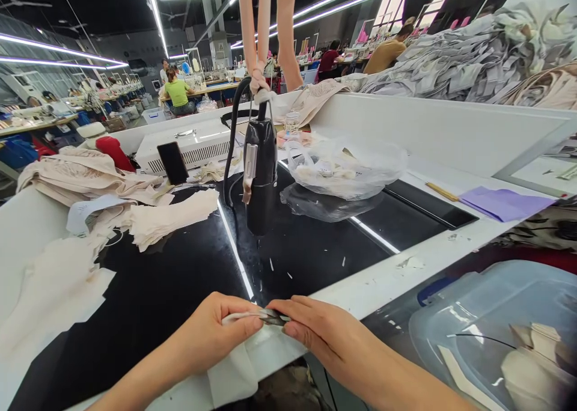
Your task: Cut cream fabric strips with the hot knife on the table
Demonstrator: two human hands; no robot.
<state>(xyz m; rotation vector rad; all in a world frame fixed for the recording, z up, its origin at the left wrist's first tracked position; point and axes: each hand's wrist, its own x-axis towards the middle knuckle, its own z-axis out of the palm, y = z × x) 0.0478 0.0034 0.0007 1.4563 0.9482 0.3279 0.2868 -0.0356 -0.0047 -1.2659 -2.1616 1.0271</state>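
Note:
Both hands meet at the front edge of the black-topped table (148, 321). My left hand (225, 324) pinches a folded piece of pale cloth (237, 316) between thumb and fingers. White fabric (234, 375) hangs below that hand; whether it is the same piece I cannot tell. My right hand (315, 327) is closed around small metal snips (273, 318), their blades pointing left against the cloth. Most of the snips' body is hidden under the fingers. Beyond the hands, a black cylindrical power tool (260, 182) hangs from knotted pink fabric strips (258, 68).
Stacked cream fabric pieces (175, 216) and loose cloth lie at left, near a phone (172, 163). A clear plastic bag (347, 170) holds pale scraps. A purple sheet (505, 203) and yellow pencil-like stick (442, 191) rest at right, above a clear bin (496, 297). Several people sit farther back.

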